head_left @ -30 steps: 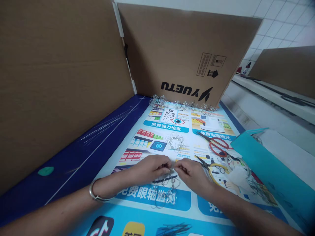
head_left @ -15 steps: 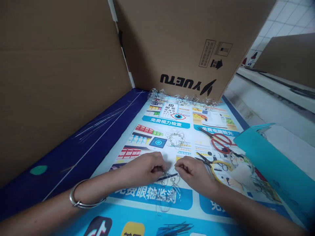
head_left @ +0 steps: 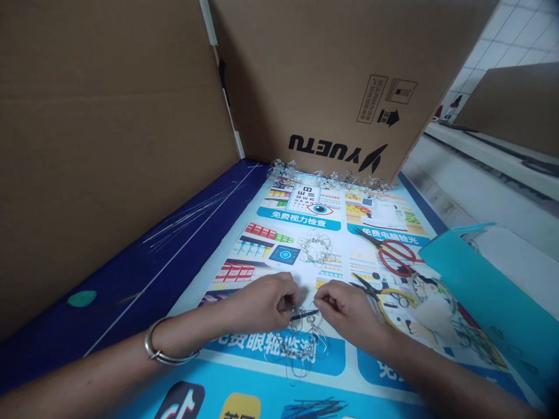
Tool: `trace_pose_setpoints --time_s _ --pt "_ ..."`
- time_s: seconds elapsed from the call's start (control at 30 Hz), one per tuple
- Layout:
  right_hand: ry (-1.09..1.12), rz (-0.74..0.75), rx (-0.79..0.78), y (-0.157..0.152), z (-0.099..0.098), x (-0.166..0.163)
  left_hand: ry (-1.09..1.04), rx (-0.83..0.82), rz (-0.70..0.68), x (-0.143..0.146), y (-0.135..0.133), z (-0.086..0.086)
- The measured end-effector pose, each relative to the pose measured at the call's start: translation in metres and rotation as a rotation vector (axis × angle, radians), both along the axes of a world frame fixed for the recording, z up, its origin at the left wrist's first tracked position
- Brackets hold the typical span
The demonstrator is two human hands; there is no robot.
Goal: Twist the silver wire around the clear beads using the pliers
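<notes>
My left hand [head_left: 266, 302] and my right hand [head_left: 345, 308] rest close together on a printed blue poster [head_left: 305, 238] that covers the table. Both hands are closed in a pinch on a tangle of thin wire loops with clear beads [head_left: 301, 343], which trails toward me beneath them. A silver bangle [head_left: 159, 352] sits on my left wrist. A finished round wire-and-bead piece [head_left: 318, 247] lies on the poster just beyond my hands.
Tall cardboard panels [head_left: 109, 145] wall the left and back. A row of wire-and-bead pieces [head_left: 327, 174] lines the back panel's foot. Red-handled pliers [head_left: 388, 250] and yellow-handled pliers [head_left: 379, 291] lie right of my hands. A teal bag [head_left: 480, 291] stands at the right. Loose straight wires [head_left: 187, 215] lie at left.
My hands have stayed pinched together on the wire piece, drawing slightly apart. The view has shifted a little; the wire tangle now hangs lower toward me.
</notes>
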State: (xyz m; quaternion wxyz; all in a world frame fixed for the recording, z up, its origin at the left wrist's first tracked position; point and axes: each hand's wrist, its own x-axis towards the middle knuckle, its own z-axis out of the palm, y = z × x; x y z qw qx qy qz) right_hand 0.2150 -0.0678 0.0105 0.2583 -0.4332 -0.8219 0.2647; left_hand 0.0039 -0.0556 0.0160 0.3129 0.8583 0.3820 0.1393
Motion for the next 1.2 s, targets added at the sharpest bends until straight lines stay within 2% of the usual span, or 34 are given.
trace_pose_setpoints --time_s 0.23,0.4,0.5,0.6,0.7,0.9,1.03,1.2 --pt "-0.007 0.011 0.003 0.001 -0.003 -0.002 -0.053 0.049 0.045 0.000 -0.004 -0.007" --pt "-0.018 0.020 -0.031 0.004 0.000 -0.006 -0.168 -0.015 0.045 -0.007 -0.004 -0.015" --pt "-0.015 0.019 -0.072 0.001 0.007 -0.008 -0.175 -0.093 0.053 -0.010 -0.004 -0.010" --pt "0.005 -0.009 -0.183 -0.003 0.014 -0.008 -0.167 -0.183 0.026 -0.014 -0.003 -0.002" --pt "0.003 -0.018 -0.242 -0.007 0.017 -0.007 -0.160 -0.191 0.023 -0.017 -0.003 0.002" --pt "0.025 0.070 -0.253 -0.010 0.014 -0.006 -0.137 -0.147 0.109 -0.017 -0.004 0.004" --pt "0.048 0.093 -0.303 -0.011 0.013 -0.007 -0.063 -0.113 0.109 -0.018 -0.005 0.009" --pt "0.042 0.096 -0.305 -0.011 0.012 -0.008 -0.040 -0.161 0.082 -0.021 -0.003 0.009"
